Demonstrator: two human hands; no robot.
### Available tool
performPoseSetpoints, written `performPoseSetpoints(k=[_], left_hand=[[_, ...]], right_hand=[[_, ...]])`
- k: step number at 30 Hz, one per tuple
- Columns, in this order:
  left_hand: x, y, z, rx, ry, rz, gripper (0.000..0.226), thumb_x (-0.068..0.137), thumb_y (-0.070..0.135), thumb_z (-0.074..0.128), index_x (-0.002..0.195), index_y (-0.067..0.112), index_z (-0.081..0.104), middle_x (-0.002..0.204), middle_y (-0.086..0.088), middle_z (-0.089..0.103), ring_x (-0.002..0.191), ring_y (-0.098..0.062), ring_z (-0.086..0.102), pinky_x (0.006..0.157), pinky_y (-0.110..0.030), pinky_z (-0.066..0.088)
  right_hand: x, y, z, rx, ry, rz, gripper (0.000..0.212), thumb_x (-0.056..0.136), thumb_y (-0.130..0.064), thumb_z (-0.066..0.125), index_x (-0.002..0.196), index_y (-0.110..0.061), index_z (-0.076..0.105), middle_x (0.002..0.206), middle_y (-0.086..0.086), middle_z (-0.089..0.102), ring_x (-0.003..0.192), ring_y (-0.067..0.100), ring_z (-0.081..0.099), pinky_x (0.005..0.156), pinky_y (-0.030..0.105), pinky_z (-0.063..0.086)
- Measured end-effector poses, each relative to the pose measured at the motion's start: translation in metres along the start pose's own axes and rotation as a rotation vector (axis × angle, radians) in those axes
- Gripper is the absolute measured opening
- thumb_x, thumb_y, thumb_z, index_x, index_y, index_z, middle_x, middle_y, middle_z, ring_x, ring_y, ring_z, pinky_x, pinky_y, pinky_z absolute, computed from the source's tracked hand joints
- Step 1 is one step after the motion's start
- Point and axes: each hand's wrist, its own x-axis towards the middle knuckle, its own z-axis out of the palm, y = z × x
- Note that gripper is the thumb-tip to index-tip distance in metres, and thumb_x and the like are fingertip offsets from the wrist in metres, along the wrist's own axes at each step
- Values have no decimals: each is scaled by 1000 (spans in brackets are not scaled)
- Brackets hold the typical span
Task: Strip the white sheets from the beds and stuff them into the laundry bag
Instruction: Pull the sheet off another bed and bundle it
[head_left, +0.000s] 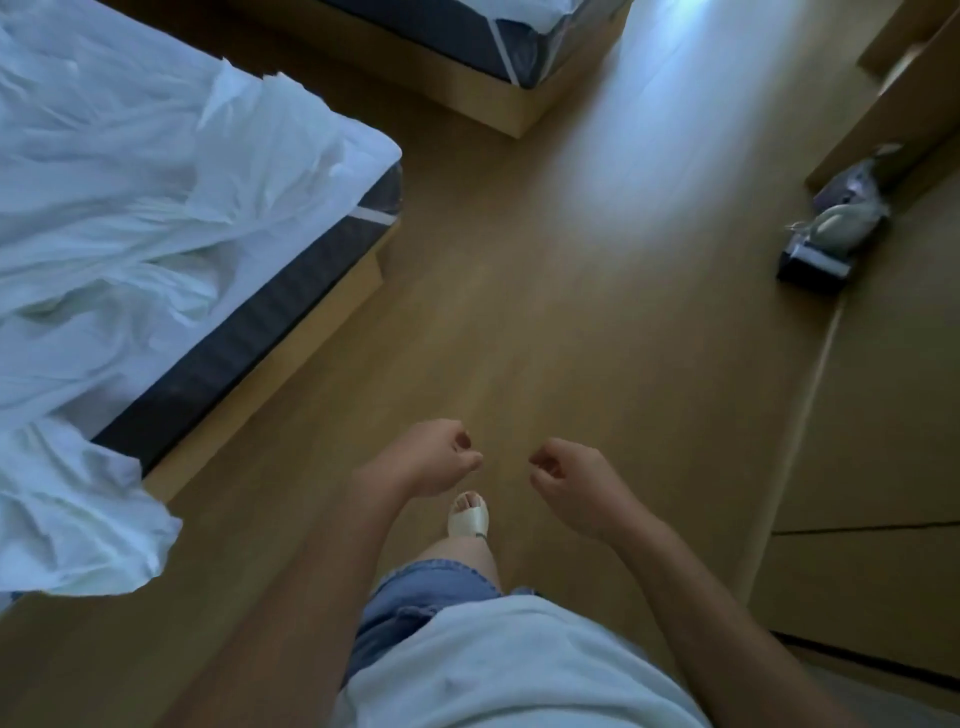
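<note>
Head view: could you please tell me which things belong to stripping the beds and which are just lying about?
Job: rumpled white sheet on the near bed; far bed; left hand, right hand, both empty.
Lying about: plastic-wrapped bundle.

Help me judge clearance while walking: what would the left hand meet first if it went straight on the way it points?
Likely nothing: beyond the left hand lies only bare floor, so the way looks free, though depth is unclear.
</note>
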Motion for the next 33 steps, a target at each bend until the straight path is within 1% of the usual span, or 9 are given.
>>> performPoseSetpoints(k=[6, 10, 13, 14, 17, 21, 25, 29, 33], left_hand=[[142, 60, -129, 60, 23, 68, 40, 96, 35, 51, 124, 8, 58, 127, -10, 61, 114, -26, 56, 92, -32, 47], [222, 96, -178, 77, -30, 59, 40, 96, 33, 51, 124, 6, 58, 127, -12, 60, 115, -27, 56, 93, -33, 47], [286, 117, -202, 76, -81, 41, 40, 96, 34, 52, 125, 7, 58, 127, -10, 60, 114, -25, 56, 94, -33, 47], [309, 123, -211, 64, -87, 31, 39, 96, 34, 52, 124, 7, 58, 126, -10, 60, 113, -25, 56, 93, -34, 47], [374, 142, -249, 10, -55, -10, 38, 95, 35, 53, 123, 9, 58, 126, -9, 60, 112, -24, 56, 92, -32, 47], [444, 166, -315, -78, 18, -62, 39, 96, 35, 52, 126, 10, 56, 127, -8, 59, 113, -23, 56, 93, -32, 46], [502, 169, -372, -198, 66, -134, 39, 96, 34, 53, 127, 11, 56, 127, -7, 59, 114, -21, 56, 92, -28, 44], [573, 157, -430, -231, 55, -204, 34, 95, 34, 53, 122, 14, 59, 120, -5, 62, 105, -20, 61, 92, -33, 49], [658, 147, -507, -190, 60, -210, 38, 95, 34, 52, 126, 11, 57, 126, -8, 60, 112, -23, 57, 95, -34, 47]], right_hand=[[136, -29, -98, 61, 64, 11, 20, 89, -21, 56, 105, -13, 66, 96, 3, 67, 85, 18, 61, 74, 29, 47], [213, -24, -138, 155, 60, 74, 13, 90, -20, 56, 96, -16, 66, 88, -1, 65, 79, 17, 62, 72, 30, 49], [286, -14, -174, 131, 19, 69, 15, 90, -22, 54, 99, -17, 65, 89, 0, 64, 77, 15, 60, 69, 30, 49], [312, -12, -191, 120, 17, 60, 16, 91, -23, 53, 100, -18, 65, 90, 0, 64, 78, 14, 60, 69, 29, 49], [396, -15, -247, 59, 9, -6, 21, 91, -23, 54, 106, -15, 65, 98, 2, 66, 88, 17, 61, 79, 33, 52], [497, -34, -310, -14, -25, -74, 22, 90, -23, 54, 107, -14, 65, 100, 4, 67, 89, 20, 61, 80, 32, 51], [588, -56, -348, -54, -75, -122, 23, 89, -20, 56, 108, -12, 65, 101, 6, 68, 92, 22, 62, 78, 30, 48], [686, -81, -377, -132, -151, -147, 22, 90, -22, 54, 107, -13, 64, 96, 3, 68, 87, 20, 62, 75, 30, 49], [791, -116, -412, -151, -162, -160, 21, 90, -23, 53, 106, -14, 64, 92, 0, 66, 85, 18, 61, 74, 29, 48]])
